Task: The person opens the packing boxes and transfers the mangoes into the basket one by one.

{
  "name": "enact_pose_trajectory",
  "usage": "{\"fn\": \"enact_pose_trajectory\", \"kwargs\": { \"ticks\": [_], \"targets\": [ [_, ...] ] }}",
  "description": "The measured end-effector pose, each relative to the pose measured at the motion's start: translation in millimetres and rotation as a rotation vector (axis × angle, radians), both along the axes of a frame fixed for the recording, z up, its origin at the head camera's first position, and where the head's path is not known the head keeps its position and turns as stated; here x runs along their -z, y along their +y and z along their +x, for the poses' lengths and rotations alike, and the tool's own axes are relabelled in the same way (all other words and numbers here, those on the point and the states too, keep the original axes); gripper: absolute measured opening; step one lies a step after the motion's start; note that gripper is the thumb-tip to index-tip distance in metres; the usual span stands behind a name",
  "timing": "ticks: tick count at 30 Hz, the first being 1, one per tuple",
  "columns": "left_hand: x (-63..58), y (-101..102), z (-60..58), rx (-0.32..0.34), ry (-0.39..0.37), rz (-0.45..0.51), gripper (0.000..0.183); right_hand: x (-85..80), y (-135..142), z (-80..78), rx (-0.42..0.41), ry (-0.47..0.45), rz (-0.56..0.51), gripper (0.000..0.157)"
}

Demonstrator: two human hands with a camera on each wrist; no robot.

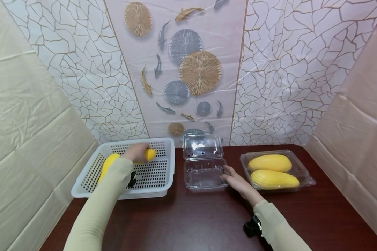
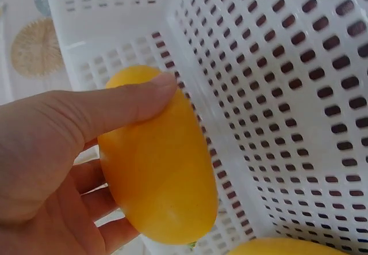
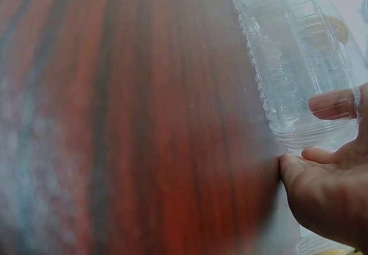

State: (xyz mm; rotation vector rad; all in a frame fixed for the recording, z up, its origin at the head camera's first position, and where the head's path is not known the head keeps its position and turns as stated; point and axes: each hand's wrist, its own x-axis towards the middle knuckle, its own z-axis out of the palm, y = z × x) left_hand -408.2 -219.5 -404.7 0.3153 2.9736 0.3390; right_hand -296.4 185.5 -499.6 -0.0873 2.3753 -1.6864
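My left hand point(image 1: 135, 152) grips a smooth yellow oblong fruit point(image 2: 164, 168) inside the white perforated basket point(image 1: 169, 174). In the left wrist view the thumb lies across its upper side and the other fingers reach beneath. Another yellow fruit point(image 1: 108, 164) lies in the basket to the left, partly behind the forearm. At the middle of the table stands a clear plastic clamshell box point(image 1: 204, 177), its lid point(image 1: 202, 146) tipped back against the wall. My right hand point(image 1: 237, 179) holds this box by its right edge; one fingertip shows through the plastic in the right wrist view.
On the right is a second clear clamshell point(image 1: 306, 179) containing two yellow fruits, one smooth point(image 1: 270, 162) and one ridged point(image 1: 274, 179). Patterned sheeting point(image 1: 279, 69) rises behind the dark wooden table point(image 1: 182, 219), with beige cloth point(image 1: 28, 122) on either side.
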Motion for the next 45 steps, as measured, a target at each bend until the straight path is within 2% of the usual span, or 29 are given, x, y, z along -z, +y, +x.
{"fn": "enact_pose_trajectory", "kwargs": {
  "ticks": [5, 10, 17, 23, 26, 31, 39, 45],
  "targets": [
    [7.5, -9.1, -5.2, -0.023, -0.051, -0.033, 0.076, -1.0, -0.9, 1.1, -0.002, -0.006, -0.002, 0.068],
    [14.1, -16.4, -9.1, -0.059, -0.098, -0.028, 0.076, -1.5, -0.7, 0.6, 0.001, -0.009, -0.006, 0.068],
    [25.8, -26.0, -8.7, -0.056, -0.106, -0.060, 0.077, -1.2, -0.1, 0.2, 0.000, -0.007, -0.013, 0.067],
    [35.3, -32.7, -8.4, -0.072, -0.127, -0.041, 0.078, -1.3, 0.0, 1.9, -0.010, -0.006, -0.011, 0.067],
    [34.5, -32.2, -8.1, -0.063, -0.109, -0.034, 0.079, -1.8, 0.6, 1.7, -0.010, -0.008, -0.008, 0.067],
    [32.6, -29.3, -7.7, -0.024, -0.060, -0.085, 0.076, -1.6, 1.2, 0.8, -0.006, -0.013, -0.008, 0.067],
    [35.3, -26.4, -5.8, -0.060, -0.030, -0.114, 0.077, -0.5, 0.6, 0.2, -0.001, -0.009, -0.011, 0.067],
    [38.4, -26.5, -6.5, -0.041, 0.035, -0.148, 0.072, -8.1, -0.4, 5.4, -0.006, -0.007, -0.019, 0.067]
  ]
}}
